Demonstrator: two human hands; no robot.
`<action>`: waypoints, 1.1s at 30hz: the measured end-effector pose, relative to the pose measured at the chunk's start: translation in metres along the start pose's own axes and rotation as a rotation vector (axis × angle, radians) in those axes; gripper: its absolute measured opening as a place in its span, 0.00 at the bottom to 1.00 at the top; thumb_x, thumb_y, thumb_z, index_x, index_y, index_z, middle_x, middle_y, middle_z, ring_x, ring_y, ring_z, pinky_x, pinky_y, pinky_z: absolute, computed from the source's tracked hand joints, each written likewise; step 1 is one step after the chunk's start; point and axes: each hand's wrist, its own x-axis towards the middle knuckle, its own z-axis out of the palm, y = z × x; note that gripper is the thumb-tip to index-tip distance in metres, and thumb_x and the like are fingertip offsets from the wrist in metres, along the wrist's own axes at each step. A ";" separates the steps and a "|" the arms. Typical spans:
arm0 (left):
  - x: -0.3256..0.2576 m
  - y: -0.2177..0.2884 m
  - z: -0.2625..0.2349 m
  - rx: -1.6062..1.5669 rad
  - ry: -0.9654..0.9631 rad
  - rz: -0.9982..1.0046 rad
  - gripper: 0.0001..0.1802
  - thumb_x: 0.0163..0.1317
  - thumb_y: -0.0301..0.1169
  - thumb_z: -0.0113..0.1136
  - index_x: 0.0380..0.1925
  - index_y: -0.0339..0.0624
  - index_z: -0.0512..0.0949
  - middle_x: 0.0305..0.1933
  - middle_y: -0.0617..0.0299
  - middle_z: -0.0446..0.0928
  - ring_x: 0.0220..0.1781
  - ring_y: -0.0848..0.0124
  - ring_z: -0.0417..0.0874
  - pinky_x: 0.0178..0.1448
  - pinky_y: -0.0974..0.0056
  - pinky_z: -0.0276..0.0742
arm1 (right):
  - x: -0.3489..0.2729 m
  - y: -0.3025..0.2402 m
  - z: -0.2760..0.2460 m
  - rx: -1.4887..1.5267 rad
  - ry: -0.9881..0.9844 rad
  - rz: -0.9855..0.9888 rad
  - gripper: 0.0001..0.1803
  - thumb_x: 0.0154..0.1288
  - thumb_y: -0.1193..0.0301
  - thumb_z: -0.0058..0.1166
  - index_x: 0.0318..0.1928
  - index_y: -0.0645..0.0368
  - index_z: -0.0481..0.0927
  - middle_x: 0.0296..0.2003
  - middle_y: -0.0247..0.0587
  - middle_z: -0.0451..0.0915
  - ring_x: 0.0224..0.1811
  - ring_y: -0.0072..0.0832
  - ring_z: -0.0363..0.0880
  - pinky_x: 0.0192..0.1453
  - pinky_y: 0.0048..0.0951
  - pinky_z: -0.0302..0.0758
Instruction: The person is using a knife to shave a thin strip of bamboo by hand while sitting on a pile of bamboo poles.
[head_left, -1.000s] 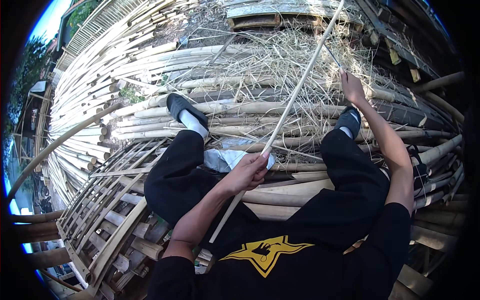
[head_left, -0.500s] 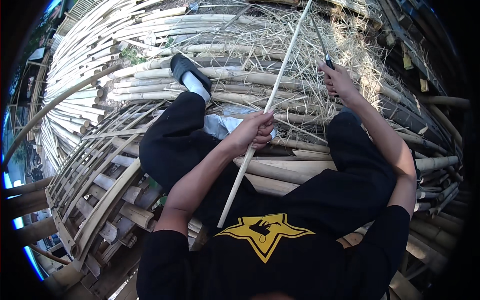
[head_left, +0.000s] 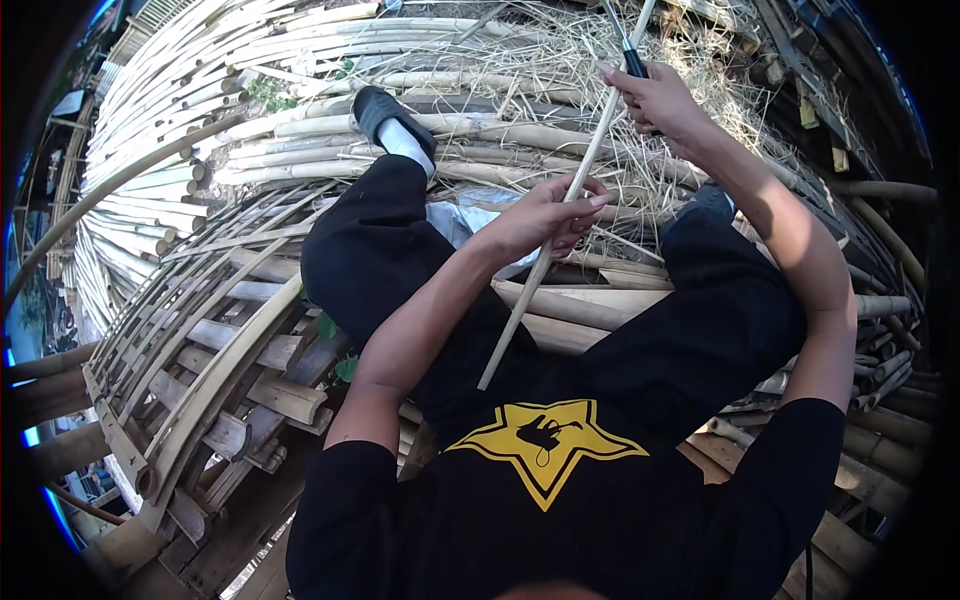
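A long, thin pale bamboo strip (head_left: 515, 322) runs slantwise from my lap up past the top edge of the picture. My left hand (head_left: 545, 215) is closed around it at its lower part, thumb lying across it. Higher up and to the right, my right hand (head_left: 665, 105) grips a knife (head_left: 634, 62) by its black handle. The knife's narrow metal blade points up and away from me, beside the strip. My right fingers overlap the strip there; whether they press on it I cannot tell.
Curly bamboo shavings (head_left: 560, 85) cover the ground ahead. Bamboo poles (head_left: 480, 125) lie in rows beyond my feet. To my left stands a slatted bamboo frame (head_left: 215, 370), with a bent pole (head_left: 120, 180) past it. A pale sheet (head_left: 462, 218) lies between my legs.
My left hand has moved up and right, shifting the strip the same way. My right hand with the knife has come up and left, from apart to alongside the strip.
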 end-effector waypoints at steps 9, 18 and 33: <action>-0.013 0.005 0.006 0.062 0.098 0.020 0.21 0.67 0.46 0.50 0.19 0.49 0.62 0.12 0.77 0.55 0.10 0.86 0.51 0.13 0.75 0.44 | -0.006 -0.035 -0.013 -0.050 0.098 -0.130 0.14 0.66 0.61 0.52 0.31 0.55 0.66 0.14 0.26 0.61 0.11 0.16 0.57 0.11 0.22 0.55; -0.011 0.000 -0.001 -0.108 -0.025 0.063 0.17 0.70 0.44 0.43 0.28 0.45 0.67 0.10 0.76 0.48 0.07 0.84 0.49 0.09 0.74 0.45 | -0.017 -0.008 0.003 -0.236 0.062 -0.094 0.18 0.61 0.56 0.57 0.29 0.55 0.68 0.13 0.20 0.57 0.11 0.08 0.53 0.12 0.15 0.47; 0.006 0.007 -0.024 -0.190 0.172 0.185 0.10 0.65 0.35 0.53 0.28 0.47 0.66 0.12 0.77 0.52 0.08 0.85 0.51 0.10 0.75 0.42 | -0.034 0.011 0.031 -1.083 -0.149 -0.437 0.24 0.69 0.56 0.41 0.32 0.68 0.74 0.22 0.55 0.74 0.26 0.48 0.73 0.34 0.42 0.69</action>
